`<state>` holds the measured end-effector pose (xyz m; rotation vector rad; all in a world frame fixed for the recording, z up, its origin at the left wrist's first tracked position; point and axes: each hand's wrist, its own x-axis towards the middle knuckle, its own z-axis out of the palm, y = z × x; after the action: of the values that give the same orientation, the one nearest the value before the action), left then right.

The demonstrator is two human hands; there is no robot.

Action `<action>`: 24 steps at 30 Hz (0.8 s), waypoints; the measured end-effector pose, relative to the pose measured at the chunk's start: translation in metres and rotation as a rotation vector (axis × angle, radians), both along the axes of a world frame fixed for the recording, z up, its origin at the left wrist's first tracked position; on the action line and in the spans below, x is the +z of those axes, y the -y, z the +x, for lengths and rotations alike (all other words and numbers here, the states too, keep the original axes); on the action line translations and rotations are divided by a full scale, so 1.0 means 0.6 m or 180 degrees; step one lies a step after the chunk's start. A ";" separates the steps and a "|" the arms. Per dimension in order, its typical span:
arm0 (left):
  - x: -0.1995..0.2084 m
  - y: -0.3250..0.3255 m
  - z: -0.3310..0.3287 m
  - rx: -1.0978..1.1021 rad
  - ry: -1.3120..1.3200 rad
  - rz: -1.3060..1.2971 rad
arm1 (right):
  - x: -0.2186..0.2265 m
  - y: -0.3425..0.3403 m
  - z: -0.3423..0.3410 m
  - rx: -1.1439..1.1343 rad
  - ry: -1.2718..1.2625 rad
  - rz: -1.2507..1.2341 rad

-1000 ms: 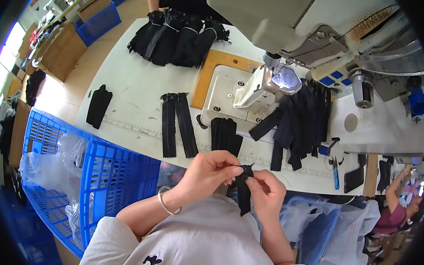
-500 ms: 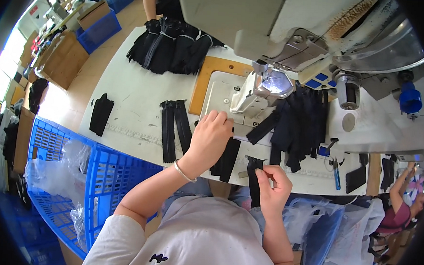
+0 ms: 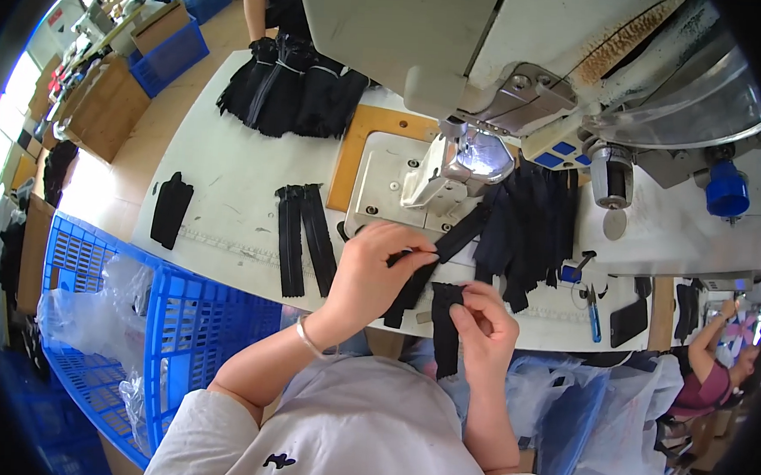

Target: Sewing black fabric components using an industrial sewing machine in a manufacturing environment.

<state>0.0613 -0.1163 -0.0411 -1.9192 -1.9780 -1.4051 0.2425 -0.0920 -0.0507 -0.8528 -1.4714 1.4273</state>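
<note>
My left hand is closed in a pinch just in front of the sewing machine. The pinch is at the upper end of a black zipper strip, which slants down over the table's near edge. Another zipper strip's end lies right by these fingertips. My right hand grips a short black zipper piece between thumb and fingers, and it hangs down at the table edge. Two black zipper strips lie left of my left hand. A heap of black zipper strips lies right of the presser area.
Bundled black zippers sit at the table's far left, by another person's arm. A folded black piece lies at the left. Blue-handled snips and a dark phone are at the right. A blue crate stands lower left.
My left hand has turned and now pinches at the strip's upper end. My right hand and its zipper piece have shifted slightly left. The whole view has moved a little.
</note>
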 end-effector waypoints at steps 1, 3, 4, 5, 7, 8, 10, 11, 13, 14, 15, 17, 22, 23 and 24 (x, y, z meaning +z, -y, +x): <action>0.021 0.008 0.007 -0.0426 0.1824 -0.0534 | 0.010 -0.001 0.001 0.0235 0.0032 -0.0001; 0.029 0.014 0.007 -0.1136 0.3845 -0.1028 | 0.016 -0.003 -0.010 0.0223 -0.0038 -0.0026; 0.029 0.016 0.009 -0.1133 0.3847 -0.1022 | 0.018 -0.003 -0.013 0.0205 -0.0113 -0.0055; 0.028 0.020 0.011 -0.1128 0.4088 -0.0958 | 0.020 -0.004 -0.014 0.0190 0.0045 -0.0209; 0.027 0.029 0.014 -0.1115 0.4331 -0.0888 | 0.028 -0.005 -0.018 0.0173 0.0127 -0.0206; 0.030 0.035 0.017 -0.1123 0.4152 -0.0861 | 0.031 -0.006 -0.019 0.0144 0.0212 -0.0206; 0.036 0.041 0.021 -0.1127 0.3980 -0.0837 | 0.033 -0.006 -0.021 0.0137 0.0226 -0.0171; 0.039 0.042 0.021 -0.1087 0.3865 -0.0895 | 0.034 -0.007 -0.023 0.0138 0.0230 -0.0126; 0.039 0.043 0.023 -0.1038 0.3751 -0.0947 | 0.032 -0.008 -0.025 0.0143 0.0242 -0.0103; 0.038 0.042 0.023 -0.0980 0.3747 -0.0945 | 0.031 -0.009 -0.026 0.0139 0.0254 -0.0079; 0.038 0.043 0.023 -0.0921 0.3743 -0.0944 | 0.029 -0.010 -0.026 0.0145 0.0254 -0.0078; 0.038 0.043 0.023 -0.0855 0.3666 -0.0981 | 0.028 -0.013 -0.027 0.0100 0.0373 0.0074; 0.038 0.042 0.020 -0.0773 0.3763 -0.0869 | 0.031 -0.018 -0.033 0.0108 0.0406 0.0148; 0.039 0.042 0.019 -0.0764 0.3691 -0.0920 | 0.032 -0.018 -0.034 0.0103 0.0421 0.0134; 0.041 0.041 0.018 -0.0753 0.3619 -0.0972 | 0.035 -0.019 -0.034 0.0100 0.0423 0.0143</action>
<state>0.0723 -0.1411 -0.0167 -1.5880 -2.4807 -2.8543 0.2220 -0.0805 -0.0300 -0.9149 -1.6166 1.3775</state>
